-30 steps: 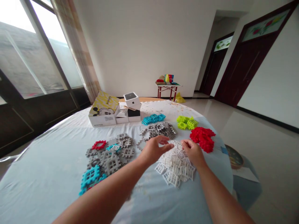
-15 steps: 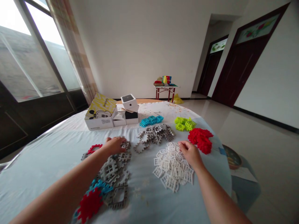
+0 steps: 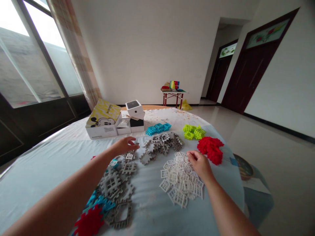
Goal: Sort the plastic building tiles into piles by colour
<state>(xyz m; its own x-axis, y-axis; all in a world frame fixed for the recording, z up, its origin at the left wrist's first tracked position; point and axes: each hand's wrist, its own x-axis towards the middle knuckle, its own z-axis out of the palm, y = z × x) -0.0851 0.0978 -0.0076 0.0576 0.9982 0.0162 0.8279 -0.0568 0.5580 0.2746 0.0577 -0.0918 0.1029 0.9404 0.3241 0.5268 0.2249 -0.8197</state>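
Note:
My left hand [image 3: 126, 145] is above the upper end of a mixed pile, with a small grey toothed building piece [image 3: 137, 143] partly showing between thumb and fingers. Below it lie grey window-like pieces [image 3: 112, 182], blue pieces [image 3: 103, 202] and a red gear-shaped piece [image 3: 89, 221]. Just right of this hand is a heap of grey building pieces [image 3: 162, 142]. My right hand [image 3: 198, 160] rests at the upper right edge of a heap of white lattice window pieces [image 3: 180, 178]. Its fingers are curled together, and whatever is between them is hidden.
Blue pieces [image 3: 158, 128], lime-green pieces [image 3: 194, 131] and red pieces [image 3: 211, 149] form separate heaps farther back. A yellow-lidded box [image 3: 103, 121] and a white phone box [image 3: 134, 109] stand at the back left. The cloth-covered round table [image 3: 147, 213] curves away at the right.
My left hand has moved up and right from the mixed pile towards the grey heap, with a grey piece at its fingertips. My right hand has stayed by the white heap.

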